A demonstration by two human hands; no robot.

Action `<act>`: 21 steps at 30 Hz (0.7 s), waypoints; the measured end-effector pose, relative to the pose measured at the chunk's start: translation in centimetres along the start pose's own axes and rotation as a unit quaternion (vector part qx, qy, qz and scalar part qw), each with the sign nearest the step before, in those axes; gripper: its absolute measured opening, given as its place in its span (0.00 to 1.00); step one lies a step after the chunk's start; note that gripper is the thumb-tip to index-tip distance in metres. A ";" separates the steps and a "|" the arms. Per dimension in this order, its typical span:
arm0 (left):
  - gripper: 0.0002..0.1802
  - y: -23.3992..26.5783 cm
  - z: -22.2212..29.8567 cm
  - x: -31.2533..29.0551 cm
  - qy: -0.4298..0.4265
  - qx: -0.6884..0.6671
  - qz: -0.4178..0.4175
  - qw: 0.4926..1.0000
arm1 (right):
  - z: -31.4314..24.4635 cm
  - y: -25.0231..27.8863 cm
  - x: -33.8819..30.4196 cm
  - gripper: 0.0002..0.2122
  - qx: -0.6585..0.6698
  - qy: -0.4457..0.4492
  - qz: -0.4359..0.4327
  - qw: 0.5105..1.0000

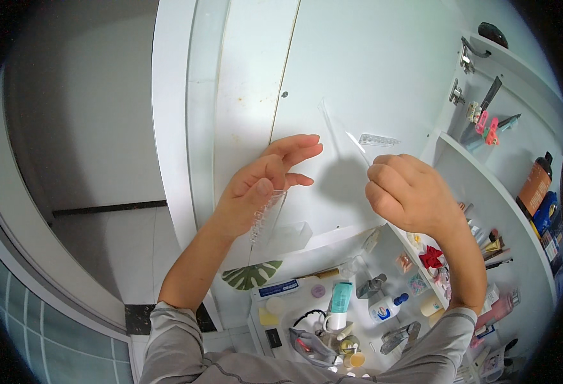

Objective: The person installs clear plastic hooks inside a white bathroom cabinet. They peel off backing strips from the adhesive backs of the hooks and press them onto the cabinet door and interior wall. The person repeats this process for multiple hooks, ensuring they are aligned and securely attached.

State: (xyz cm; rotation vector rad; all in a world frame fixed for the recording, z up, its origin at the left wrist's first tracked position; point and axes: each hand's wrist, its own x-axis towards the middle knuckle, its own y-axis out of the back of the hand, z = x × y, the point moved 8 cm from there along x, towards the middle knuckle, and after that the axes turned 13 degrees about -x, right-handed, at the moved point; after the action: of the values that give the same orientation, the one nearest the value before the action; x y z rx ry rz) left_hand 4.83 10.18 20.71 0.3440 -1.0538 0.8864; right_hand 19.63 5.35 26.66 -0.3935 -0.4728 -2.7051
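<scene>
A crowded shelf (pixel 275 301) is lying below both hands, carrying a teal tube (pixel 341 298), a small white bottle with a blue cap (pixel 386 308), a leaf-patterned piece (pixel 252 274) and many small items too tiny to make out. To the right, open white cabinet shelves (pixel 486 179) are holding a brown bottle (pixel 535 184), a red bow (pixel 431 257) and pink clips (pixel 488 130), all well apart from the hands. A white cabinet door (pixel 358 77) is filling the background behind the hands. Nothing is standing between the hands. The thing being handled, a clear plastic sheet (pixel 342 137), is nearly see-through against the white door, so its edges are hard to trace and its full outline cannot be told. The right hand (pixel 409 195) is curling closed, pinching the sheet's lower edge between thumb and fingers, with the sheet rising up and to the left from that pinch. The left hand (pixel 262 189) is hanging half open, fingers loosely spread and pointing right, while a clear ridged plastic piece (pixel 267 214) is sitting against its palm under the thumb; how firmly it is being gripped cannot be told. The sheet is lying just beside the left fingertips, apparently not touching them.
</scene>
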 end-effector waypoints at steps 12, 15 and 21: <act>0.26 -0.3 -0.1 0.1 0.008 0.024 0.000 1.000 | 0.1 0.5 -5.7 0.10 0.222 -0.174 -0.095 0.955; 0.24 -0.1 -0.3 0.4 -0.002 0.015 -0.007 1.000 | 1.5 1.4 -7.6 0.04 0.455 -0.381 0.037 0.804; 0.21 -0.5 0.1 -0.1 0.035 -0.051 0.127 0.990 | 0.5 1.4 -6.3 0.04 0.588 -0.440 0.172 0.657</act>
State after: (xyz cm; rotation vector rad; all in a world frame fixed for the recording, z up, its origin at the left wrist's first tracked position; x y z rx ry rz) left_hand 5.17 9.81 20.76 0.0934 -1.0889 1.0586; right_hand 25.93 6.20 25.45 -1.1570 -1.9455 -1.1680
